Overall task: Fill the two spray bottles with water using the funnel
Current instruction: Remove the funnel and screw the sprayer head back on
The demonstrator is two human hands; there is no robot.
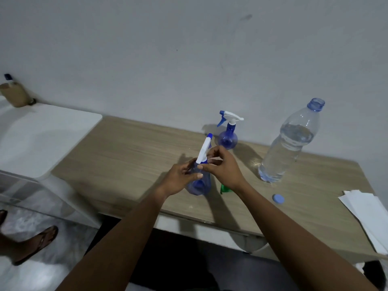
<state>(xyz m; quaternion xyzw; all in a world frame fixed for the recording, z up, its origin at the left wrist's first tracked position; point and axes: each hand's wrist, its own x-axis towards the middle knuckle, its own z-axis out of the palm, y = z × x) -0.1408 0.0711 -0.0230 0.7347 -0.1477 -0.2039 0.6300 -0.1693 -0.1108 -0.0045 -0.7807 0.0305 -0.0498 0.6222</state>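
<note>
Near the front middle of the wood-grain laminate table (pixel 126 156): near spray bottle (pixel 198 186), translucent blue plastic, bulbous at the base and narrowing to a slim neck, upright on the tabletop. Gripped at shoulder and neck by the left hand (pixel 180 179), fingers curled round the blue plastic, thumb across the front. Topped by a white trigger head (pixel 204 151), long and angular, blue nozzle tip at its far end, tilted up and away. Pinched at its collar by the right hand (pixel 223 169), thumb and fingertips drawn narrow around the collar, remaining fingers bent above. Seated or loose on the neck: cannot tell.

Under the right wrist, low on the table: green funnel (pixel 225 189), glossy plastic, mostly hidden, just beside the held bottle.

Further back, close to the plain grey wall (pixel 189 59): far spray bottle (pixel 227 139), same round blue body, white sprayer fitted on top, blue lever and nozzle to the left. Apart from both hands.

To the right: large water bottle (pixel 289 143), clear ribbed plastic with a bluish neck, upright, uncapped, filled to just under the shoulder. In front of it, lying flat: round blue cap (pixel 278 199), matte.

At the right edge: white paper sheets (pixel 367 213), loosely stacked. Left of the table: smooth white surface (pixel 42 133) with a rounded corner. At lower left: foot in a brown sandal (pixel 39 242).
</note>
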